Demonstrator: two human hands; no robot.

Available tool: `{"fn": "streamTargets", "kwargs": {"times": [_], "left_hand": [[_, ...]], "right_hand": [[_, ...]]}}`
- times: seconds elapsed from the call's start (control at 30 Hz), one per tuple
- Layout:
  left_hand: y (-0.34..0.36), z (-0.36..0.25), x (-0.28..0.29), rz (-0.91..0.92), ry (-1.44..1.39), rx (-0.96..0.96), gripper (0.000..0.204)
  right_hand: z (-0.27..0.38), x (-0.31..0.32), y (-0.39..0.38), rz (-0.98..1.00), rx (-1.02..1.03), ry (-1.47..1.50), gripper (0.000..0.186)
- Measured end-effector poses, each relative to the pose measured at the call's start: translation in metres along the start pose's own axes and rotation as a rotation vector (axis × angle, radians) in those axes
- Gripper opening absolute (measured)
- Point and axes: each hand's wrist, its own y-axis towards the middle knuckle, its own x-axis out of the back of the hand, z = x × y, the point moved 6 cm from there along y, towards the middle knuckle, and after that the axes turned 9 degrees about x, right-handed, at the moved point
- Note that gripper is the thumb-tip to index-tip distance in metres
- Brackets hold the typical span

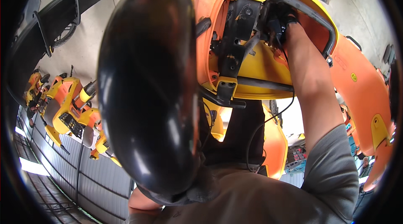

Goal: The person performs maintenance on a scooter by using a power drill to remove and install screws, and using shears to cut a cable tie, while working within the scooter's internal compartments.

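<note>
My right hand, in what looks like a black glove, reaches deep into the compartment of an orange and yellow scooter body. Its fingers are closed around or against a dark part with a black cable; what that part is I cannot make out. A black metal bracket with bolts crosses the opening beside the hand, and a dark tube runs below. A glossy black padded seat stands large at the left of the compartment. Part of my left arm shows behind its lower end; my left hand is hidden.
Several yellow and orange scooters stand at the left on the concrete floor. A long black piece with handles lies at the upper left. An orange panel curves down the right. A corrugated metal wall is beyond.
</note>
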Motion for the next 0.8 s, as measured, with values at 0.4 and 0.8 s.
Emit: {"fn": "streamTargets", "kwargs": {"times": [0.4, 0.8], "left_hand": [[-0.014, -0.008, 0.005, 0.105, 0.079, -0.039, 0.064], [-0.023, -0.008, -0.002, -0.002, -0.106, 0.004, 0.057]], "right_hand": [[0.007, 0.005, 0.005, 0.019, 0.029, -0.028, 0.05], [0.04, 0.034, -0.015, 0.084, 0.115, -0.063, 0.048]]}}
